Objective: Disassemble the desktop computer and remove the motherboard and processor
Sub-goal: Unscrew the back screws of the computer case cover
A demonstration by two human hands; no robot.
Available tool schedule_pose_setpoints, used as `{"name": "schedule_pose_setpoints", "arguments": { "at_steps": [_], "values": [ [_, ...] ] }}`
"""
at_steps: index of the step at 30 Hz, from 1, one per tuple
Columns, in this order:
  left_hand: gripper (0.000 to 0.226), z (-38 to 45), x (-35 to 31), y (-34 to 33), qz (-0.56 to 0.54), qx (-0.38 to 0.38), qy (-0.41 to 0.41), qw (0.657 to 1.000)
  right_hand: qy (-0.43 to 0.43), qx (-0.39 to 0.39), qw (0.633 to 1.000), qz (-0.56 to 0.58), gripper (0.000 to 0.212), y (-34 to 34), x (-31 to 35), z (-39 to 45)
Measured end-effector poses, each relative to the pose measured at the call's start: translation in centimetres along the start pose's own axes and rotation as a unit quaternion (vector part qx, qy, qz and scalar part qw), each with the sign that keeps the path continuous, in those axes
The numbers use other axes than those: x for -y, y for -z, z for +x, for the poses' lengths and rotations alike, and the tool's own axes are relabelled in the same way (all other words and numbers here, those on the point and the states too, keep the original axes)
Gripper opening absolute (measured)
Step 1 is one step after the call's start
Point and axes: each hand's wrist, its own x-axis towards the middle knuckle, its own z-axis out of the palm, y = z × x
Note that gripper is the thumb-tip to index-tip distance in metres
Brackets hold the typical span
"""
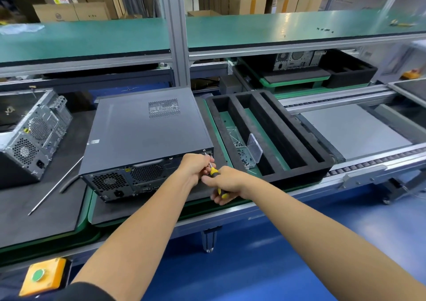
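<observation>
- A dark grey desktop case (147,130) lies on its side on a black mat (46,208), its rear panel facing the person and its side cover on top; the motherboard and processor are shut inside, out of sight.
- A black foam tray (297,148) sits just to the right of the grip; inside it an open clear box (247,155) holds small dark screws.
- The right hand (227,184) curls round the yellow-and-black handle of a screwdriver (214,172).
- The left hand (196,165) pinches the shaft, just ahead of the right hand.
- The tip meets a screw (204,150) at the rear panel's upper right corner, just beyond the grip.
- Judged step: loosening the cover screws, an early stage of the job.
- The next move likely calls for steady turning with the tip kept seated, then catching the screw and dropping it in the box.
- A pale sticker (93,142) on the cover is too blurred to read; no brand is legible.
</observation>
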Motion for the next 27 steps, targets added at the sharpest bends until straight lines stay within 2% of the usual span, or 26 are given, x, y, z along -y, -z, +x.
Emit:
{"name": "schedule_pose_setpoints", "arguments": {
  "at_steps": [2,4,6,9,11,13,15,18,23,25,27],
  "values": [
    [0.028,0.0,-0.1,-0.1,-0.008,0.011,0.006,1.000,-0.031,0.124,0.983,0.130,0.019,1.2,-0.2,-0.4],
    [0.030,-0.1,0.0,0.0,-0.018,0.021,0.009,1.000,-0.030,0.184,0.961,0.205,0.020,2.3,-0.4,-0.7],
    [0.031,-0.3,-0.1,0.0,-0.024,0.029,0.011,0.999,-0.027,0.175,0.965,0.193,0.019,2.8,-0.4,-0.4],
    [0.028,-0.4,0.0,0.4,-0.029,0.045,0.006,0.999,-0.045,0.081,0.991,0.092,0.008,1.7,-0.1,0.3],
    [0.021,-0.4,0.0,0.9,-0.029,0.042,-0.007,0.999,-0.045,0.018,0.999,0.015,0.018,1.1,0.0,0.9],
    [0.017,-0.5,0.0,1.4,0.003,0.021,-0.039,0.999,-0.041,-0.001,0.999,-0.019,0.027,0.8,0.3,1.3],
    [0.023,-0.5,-0.3,1.6,0.039,0.002,-0.059,0.998,-0.035,0.010,0.998,-0.047,0.031,0.8,0.9,1.4],
    [0.020,-0.2,-1.0,1.3,0.043,-0.014,-0.031,0.999,-0.016,0.017,0.995,-0.092,0.032,1.0,1.3,1.3],
    [0.006,-0.2,-0.8,0.7,-0.002,-0.026,-0.002,1.000,-0.042,0.166,0.984,0.052,0.011,1.8,1.1,0.1],
    [0.011,-0.5,-0.8,0.2,-0.013,-0.010,0.000,1.000,-0.039,0.168,0.981,0.090,0.009,2.1,0.8,0.0],
    [0.015,-0.6,-0.9,0.1,-0.035,0.003,0.005,0.999,-0.037,0.148,0.985,0.079,0.007,2.1,0.7,0.3]
  ]
}}
